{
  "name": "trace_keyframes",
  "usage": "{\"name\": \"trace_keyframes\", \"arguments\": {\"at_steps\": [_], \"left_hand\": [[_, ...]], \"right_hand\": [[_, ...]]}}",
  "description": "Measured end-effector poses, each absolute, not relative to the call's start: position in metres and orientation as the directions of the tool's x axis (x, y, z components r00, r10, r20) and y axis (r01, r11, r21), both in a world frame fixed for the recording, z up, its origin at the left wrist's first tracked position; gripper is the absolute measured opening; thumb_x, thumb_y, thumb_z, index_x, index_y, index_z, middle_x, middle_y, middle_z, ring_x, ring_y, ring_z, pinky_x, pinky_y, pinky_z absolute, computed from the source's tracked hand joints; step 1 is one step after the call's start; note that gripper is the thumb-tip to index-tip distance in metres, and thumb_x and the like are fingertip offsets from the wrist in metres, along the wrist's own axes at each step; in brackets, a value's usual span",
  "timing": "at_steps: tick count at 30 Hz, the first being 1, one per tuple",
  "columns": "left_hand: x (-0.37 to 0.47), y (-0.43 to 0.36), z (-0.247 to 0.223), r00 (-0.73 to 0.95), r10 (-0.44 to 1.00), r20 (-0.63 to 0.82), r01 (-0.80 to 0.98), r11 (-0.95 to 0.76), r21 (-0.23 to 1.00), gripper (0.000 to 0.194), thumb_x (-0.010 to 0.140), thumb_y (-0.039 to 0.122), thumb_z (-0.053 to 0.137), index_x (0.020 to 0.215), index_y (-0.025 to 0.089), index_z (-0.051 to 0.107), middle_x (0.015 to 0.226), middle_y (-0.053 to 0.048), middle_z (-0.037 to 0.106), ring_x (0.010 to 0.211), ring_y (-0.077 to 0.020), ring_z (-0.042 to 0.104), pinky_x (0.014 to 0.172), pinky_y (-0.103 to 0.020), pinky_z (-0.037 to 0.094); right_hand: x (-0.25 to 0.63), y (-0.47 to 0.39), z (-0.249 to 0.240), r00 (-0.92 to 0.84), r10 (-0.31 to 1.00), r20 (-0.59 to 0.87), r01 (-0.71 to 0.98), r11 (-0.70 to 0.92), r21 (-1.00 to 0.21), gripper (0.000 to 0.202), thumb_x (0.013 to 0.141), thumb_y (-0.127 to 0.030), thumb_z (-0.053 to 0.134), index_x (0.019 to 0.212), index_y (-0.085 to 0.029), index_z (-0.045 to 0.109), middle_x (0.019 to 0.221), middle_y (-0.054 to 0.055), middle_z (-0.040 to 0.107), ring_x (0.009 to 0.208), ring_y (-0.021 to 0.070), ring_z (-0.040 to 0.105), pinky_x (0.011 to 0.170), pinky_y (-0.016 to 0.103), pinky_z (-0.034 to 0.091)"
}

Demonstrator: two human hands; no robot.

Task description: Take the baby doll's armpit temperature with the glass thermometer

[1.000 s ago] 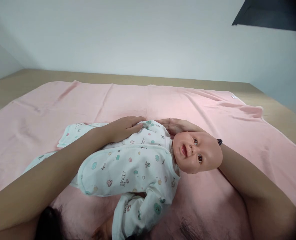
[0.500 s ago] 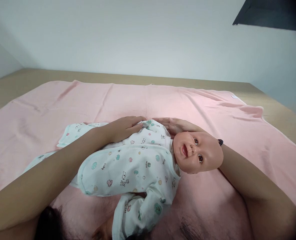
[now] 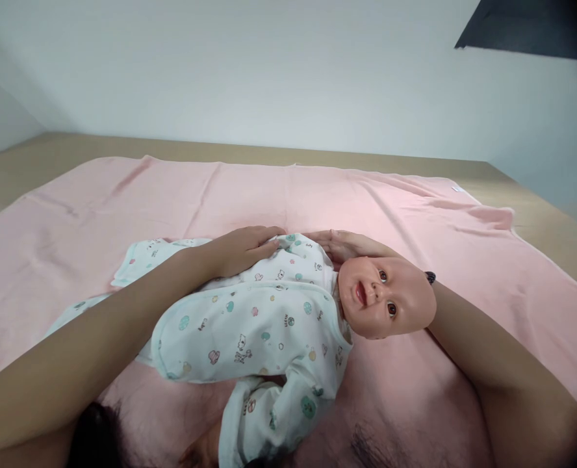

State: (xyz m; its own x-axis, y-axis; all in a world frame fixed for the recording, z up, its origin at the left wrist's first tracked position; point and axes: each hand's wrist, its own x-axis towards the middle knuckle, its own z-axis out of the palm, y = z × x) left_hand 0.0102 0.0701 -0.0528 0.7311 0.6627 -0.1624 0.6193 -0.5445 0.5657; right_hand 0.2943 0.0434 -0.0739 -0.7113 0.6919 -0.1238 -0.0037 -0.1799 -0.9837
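A plain room: pink blanket (image 3: 366,201) over a wooden platform (image 3: 49,156), bare white wall (image 3: 249,71).

We count 1 baby doll (image 3: 318,312), wearing 1 printed sleepsuit (image 3: 259,325), and 1 pink blanket (image 3: 171,195) spread beneath it. We count 2 hands on the doll: 1 left hand (image 3: 242,248) and 1 right hand (image 3: 342,244). We see 1 wooden bench (image 3: 35,156) under the blanket. At the wrist behind the doll's head we make out 1 small dark item (image 3: 429,277), possibly a band.

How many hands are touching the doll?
2: left hand flat on the doll at its far side; right hand behind its head, partly hidden.
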Motion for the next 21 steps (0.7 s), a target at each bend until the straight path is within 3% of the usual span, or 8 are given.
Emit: {"name": "trace_keyframes", "arguments": {"at_steps": [3,9,16,18,21], "left_hand": [[0.011,0.070,-0.053,0.728,0.664,-0.169,0.624,-0.540,0.564,0.053,0.110,0.058,0.031,0.149,0.031,0.055,0.154,-0.003,0.059,0.137,-0.0266,0.055,0.117,-0.040,0.040],[0.010,0.072,-0.055,0.730,0.663,-0.165,0.625,-0.552,0.552,0.056,0.110,0.059,0.030,0.154,0.031,0.050,0.158,-0.003,0.056,0.140,-0.0261,0.053,0.120,-0.040,0.038],[0.011,0.071,-0.054,0.727,0.666,-0.168,0.628,-0.545,0.556,0.054,0.110,0.058,0.031,0.152,0.031,0.052,0.156,-0.003,0.058,0.139,-0.0245,0.054,0.120,-0.040,0.039],[0.011,0.071,-0.054,0.728,0.666,-0.164,0.627,-0.550,0.551,0.055,0.110,0.058,0.030,0.154,0.031,0.051,0.157,-0.003,0.057,0.140,-0.0248,0.054,0.120,-0.040,0.038],[0.010,0.071,-0.054,0.733,0.661,-0.161,0.626,-0.562,0.541,0.057,0.110,0.059,0.028,0.154,0.031,0.051,0.157,-0.003,0.057,0.139,-0.0255,0.055,0.119,-0.040,0.039]], "right_hand": [[0.291,0.040,-0.072,-0.712,0.687,-0.144,0.024,-0.181,-0.983,0.047,0.100,-0.050,0.056,0.134,-0.020,0.065,0.147,0.007,0.064,0.150,0.0234,0.048,0.126,0.041,0.041],[0.300,0.024,-0.064,-0.646,0.757,-0.098,0.231,0.071,-0.970,0.074,0.095,-0.076,0.045,0.145,-0.023,0.060,0.153,0.006,0.059,0.151,0.0252,0.046,0.125,0.041,0.043],[0.309,0.004,-0.061,-0.594,0.801,-0.076,0.346,0.170,-0.923,0.084,0.078,-0.091,0.054,0.146,-0.044,0.061,0.145,-0.004,0.064,0.149,0.0393,0.046,0.110,0.053,0.058],[0.309,0.002,-0.062,-0.598,0.797,-0.085,0.400,0.205,-0.893,0.083,0.083,-0.091,0.050,0.148,-0.042,0.060,0.144,-0.001,0.065,0.147,0.0406,0.048,0.109,0.056,0.056],[0.311,0.001,-0.062,-0.619,0.778,-0.111,0.425,0.213,-0.880,0.075,0.097,-0.079,0.047,0.150,-0.027,0.058,0.146,0.008,0.062,0.139,0.0362,0.056,0.115,0.060,0.049]]}}
